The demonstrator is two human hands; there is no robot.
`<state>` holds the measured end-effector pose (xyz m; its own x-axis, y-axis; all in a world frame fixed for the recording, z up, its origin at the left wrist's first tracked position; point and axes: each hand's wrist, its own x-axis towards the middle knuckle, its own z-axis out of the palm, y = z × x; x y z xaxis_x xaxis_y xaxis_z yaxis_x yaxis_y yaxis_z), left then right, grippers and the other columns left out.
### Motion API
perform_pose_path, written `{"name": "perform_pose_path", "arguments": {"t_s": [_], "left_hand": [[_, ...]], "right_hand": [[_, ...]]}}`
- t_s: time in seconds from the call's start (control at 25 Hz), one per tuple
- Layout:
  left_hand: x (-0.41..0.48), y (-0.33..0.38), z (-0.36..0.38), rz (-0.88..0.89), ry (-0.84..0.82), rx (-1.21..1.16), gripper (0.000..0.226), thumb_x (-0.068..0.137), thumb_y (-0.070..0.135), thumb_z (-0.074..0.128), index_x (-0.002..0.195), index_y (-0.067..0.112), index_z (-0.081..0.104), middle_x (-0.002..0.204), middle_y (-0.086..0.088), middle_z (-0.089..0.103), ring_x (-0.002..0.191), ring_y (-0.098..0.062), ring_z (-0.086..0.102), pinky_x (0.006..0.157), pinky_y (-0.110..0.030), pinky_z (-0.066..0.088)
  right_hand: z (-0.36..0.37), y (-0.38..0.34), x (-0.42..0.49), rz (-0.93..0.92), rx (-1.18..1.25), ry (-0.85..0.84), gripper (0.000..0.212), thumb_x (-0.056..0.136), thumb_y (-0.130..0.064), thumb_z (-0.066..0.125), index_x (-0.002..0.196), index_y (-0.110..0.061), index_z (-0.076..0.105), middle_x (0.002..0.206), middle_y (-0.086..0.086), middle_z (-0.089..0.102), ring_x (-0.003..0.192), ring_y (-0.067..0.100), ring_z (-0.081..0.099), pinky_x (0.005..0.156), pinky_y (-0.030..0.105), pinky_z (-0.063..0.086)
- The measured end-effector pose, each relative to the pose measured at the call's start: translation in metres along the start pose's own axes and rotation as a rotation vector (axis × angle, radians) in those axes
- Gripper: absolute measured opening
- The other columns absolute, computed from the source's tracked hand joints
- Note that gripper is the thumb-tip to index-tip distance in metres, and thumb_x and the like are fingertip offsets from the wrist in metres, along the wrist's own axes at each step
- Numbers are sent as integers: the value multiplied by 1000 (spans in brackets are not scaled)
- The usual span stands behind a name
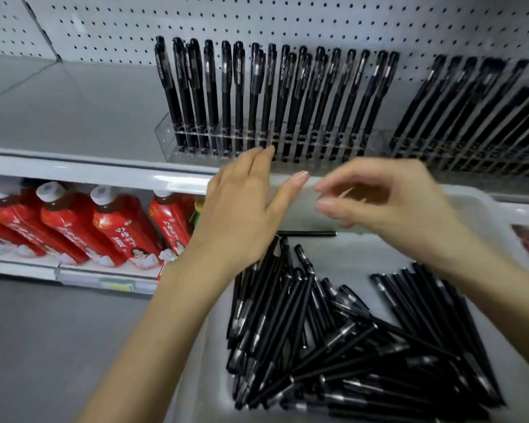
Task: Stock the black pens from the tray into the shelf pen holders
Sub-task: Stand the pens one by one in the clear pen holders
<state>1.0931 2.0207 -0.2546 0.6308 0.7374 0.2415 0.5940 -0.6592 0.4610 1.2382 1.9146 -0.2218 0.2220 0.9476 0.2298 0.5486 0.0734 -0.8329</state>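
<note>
- head view, hands: left hand (245,209) spread flat with straight fingers, tips at the front wall of the clear pen holder (165,135), gripping nothing; right hand (388,203) half curled over the far rim of the tray (358,257), thumb and forefinger close together, too blurred to tell whether anything is pinched.
- head view, stock: loose heap of black pens (333,337) lying crossed in the tray, one stray pen (306,233) apart by the far wall; standing pens (226,96) already packed in the holder, several leaning right.
- likely to knock the leaning row askew or push the light holder back along the shelf (104,175) if pressed by those straight fingertips.
- likely to drag neighbours out of the tangled heap when lifting one, with strays dropping over the rim.
- likely to jam a new pen against one already standing, given crowded slots and little visible room.
- second holder (471,154) at the right smeared by blur, so free slots there hard to judge.
- red bottles (116,227) on the shelf below, in the path of anything dropped from the left edge.
</note>
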Motion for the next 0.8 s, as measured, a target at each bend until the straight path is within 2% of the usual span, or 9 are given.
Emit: {"name": "perform_pose_path", "arguments": {"t_s": [0.12, 0.2, 0.28, 0.48, 0.68, 0.8], "left_hand": [[-12, -6, 14, 84, -22, 269, 81, 86, 70, 7, 144, 18, 30, 144, -2, 39, 136, -18, 27, 115, -40, 12], [-12, -6, 16, 80, -5, 220, 79, 85, 68, 8, 142, 20, 35, 140, 1, 43, 132, -16, 30, 114, -39, 13], [-10, -4, 15, 65, 5, 142, 75, 86, 67, 10, 140, 23, 39, 137, 3, 45, 130, -13, 30, 114, -37, 13], [-13, -1, 16, 67, 34, 138, 73, 87, 65, 11, 138, 23, 41, 133, 5, 47, 127, -12, 33, 112, -35, 15], [-15, 0, 14, 66, 36, 144, 72, 87, 65, 13, 137, 23, 42, 132, 4, 49, 126, -13, 35, 112, -35, 15], [-15, 0, 13, 64, 36, 149, 72, 87, 65, 12, 138, 24, 41, 132, 4, 48, 126, -12, 33, 111, -34, 14]], "right_hand": [[21, 48, -21, 209, -73, -131, 21, 67, -41, 72, 83, -27, 70, 75, -8, 70, 66, 0, 62, 67, 22, 52], [27, 70, -22, 273, -110, -127, 9, 74, -35, 74, 80, -30, 68, 74, -10, 69, 67, 0, 62, 71, 28, 53], [31, 80, -23, 302, -71, -145, 8, 75, -33, 75, 79, -29, 69, 73, -6, 70, 70, 5, 64, 74, 33, 54], [40, 87, -28, 317, -28, -221, 19, 70, -36, 78, 85, -30, 68, 82, -2, 70, 80, 16, 65, 79, 33, 53], [38, 83, -31, 325, -41, -290, 27, 64, -31, 84, 80, -31, 62, 79, -8, 61, 64, 5, 56, 67, 20, 49], [33, 79, -32, 335, -55, -325, 33, 62, -30, 85, 82, -27, 58, 79, -6, 57, 65, 7, 56, 66, 24, 50]]}}
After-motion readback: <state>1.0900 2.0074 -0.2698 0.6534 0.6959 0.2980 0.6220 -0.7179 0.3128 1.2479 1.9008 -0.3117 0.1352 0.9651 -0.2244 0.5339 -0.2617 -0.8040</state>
